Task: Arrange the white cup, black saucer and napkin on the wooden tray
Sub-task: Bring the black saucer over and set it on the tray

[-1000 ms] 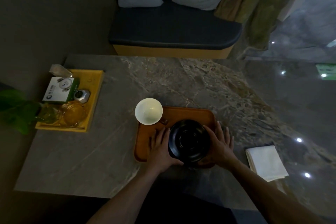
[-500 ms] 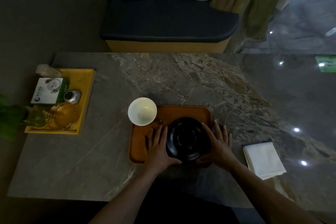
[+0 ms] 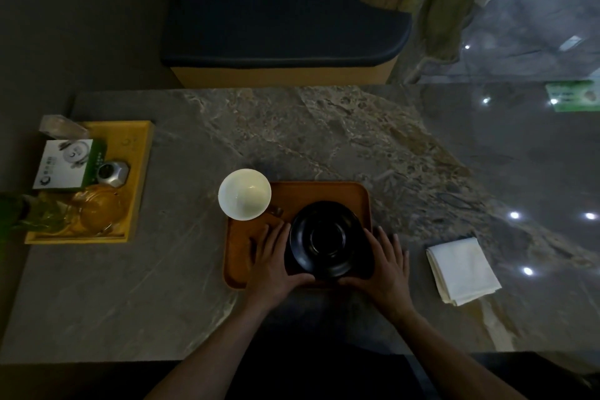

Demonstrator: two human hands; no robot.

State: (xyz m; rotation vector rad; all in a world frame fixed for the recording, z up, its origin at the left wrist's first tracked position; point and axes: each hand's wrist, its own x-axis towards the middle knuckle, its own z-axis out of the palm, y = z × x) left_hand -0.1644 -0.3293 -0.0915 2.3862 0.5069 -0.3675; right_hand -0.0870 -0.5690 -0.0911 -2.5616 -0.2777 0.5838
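Observation:
A round black saucer [image 3: 326,239] lies on the right half of the wooden tray [image 3: 321,193] near the table's front edge. My left hand [image 3: 276,265] and my right hand [image 3: 388,265] cup it from both sides, thumbs under its near rim, fingers spread flat. The white cup [image 3: 244,194] stands at the tray's far left corner, overhanging its edge. A folded white napkin [image 3: 462,269] lies on the table to the right of the tray, apart from my right hand.
A yellow tray [image 3: 139,153] at the table's left holds a white-and-green box [image 3: 66,164], a silver object [image 3: 112,172] and glassware [image 3: 97,211]. A dark cushioned bench [image 3: 285,32] with pillows stands beyond the marble table [image 3: 292,127].
My hands stay cupped around the saucer on the tray. The camera view has tilted slightly; the cup and napkin have not moved.

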